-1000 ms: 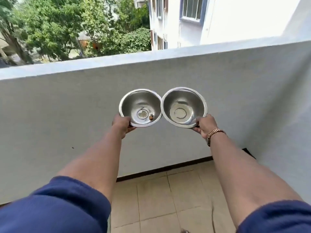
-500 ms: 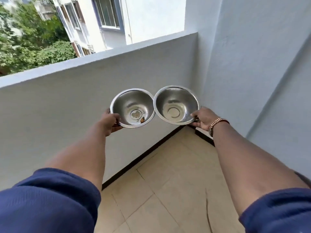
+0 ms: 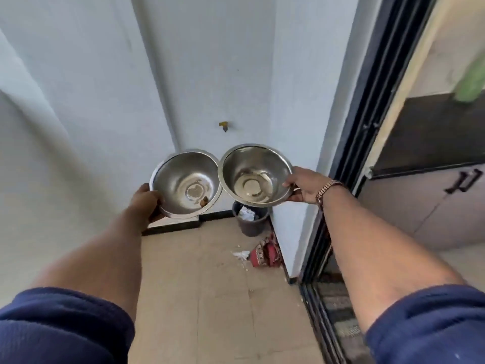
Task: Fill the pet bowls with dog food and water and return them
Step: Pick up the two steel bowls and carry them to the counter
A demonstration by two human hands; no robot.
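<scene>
item: two sleeves, navy, pushed up past the forearms, nearest us.

item: left hand. fingers curled round the near rim of the left bowl, thumb side on the outer wall; we hold it at arm's length, mouth tipped toward us, we judge so the inside can be checked while carrying.

item: right hand, watch at the wrist. thumb over the rim of the right bowl, fingers beneath, a pinch on the far right edge; bowl likewise tilted toward us.

condition of bowls: steel, round, rims touching or very nearly, held in the air above the tiled floor. left one holds a couple of brown kibble bits and dried residue at the base; right one shows pale residue, no food. both unfilled, so we judge the task barely begun.

beyond: red cloth and paper scraps on the floor, a dark bin against the wall, a small tap above it, sliding door frame to the right.
</scene>
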